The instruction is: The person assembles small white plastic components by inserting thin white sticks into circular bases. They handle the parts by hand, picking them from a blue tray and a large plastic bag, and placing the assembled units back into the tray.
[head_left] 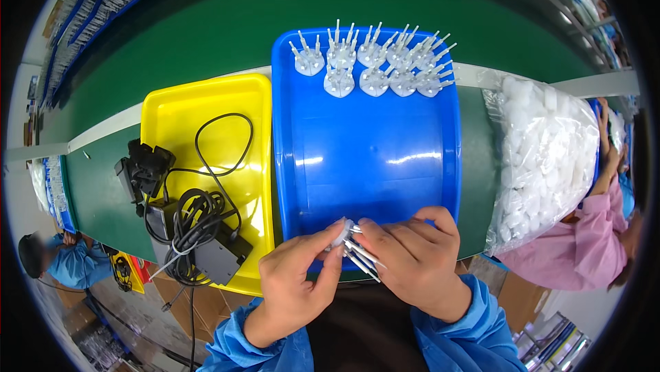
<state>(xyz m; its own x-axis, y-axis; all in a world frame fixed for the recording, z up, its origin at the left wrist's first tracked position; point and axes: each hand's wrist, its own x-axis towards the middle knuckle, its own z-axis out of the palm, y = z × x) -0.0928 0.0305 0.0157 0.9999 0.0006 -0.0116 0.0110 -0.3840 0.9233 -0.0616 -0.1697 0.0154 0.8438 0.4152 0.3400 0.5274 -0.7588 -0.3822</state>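
My left hand (295, 279) and my right hand (412, 258) meet over the near rim of a blue tray (364, 159). Together they pinch a small white plastic plug piece (342, 233) with thin metal pins (362, 258) sticking out toward me. The left fingertips hold the white body, while the right fingers grip the pins and body from the other side. At the tray's far end stand several finished white plug pieces (375, 63) in two rows, pins pointing up.
A yellow tray (206, 107) to the left holds black power adapters (206, 248) and tangled black cables. A large clear bag of white parts (543, 159) lies at the right. A person in pink sits at right, another in blue at lower left. A green belt runs behind.
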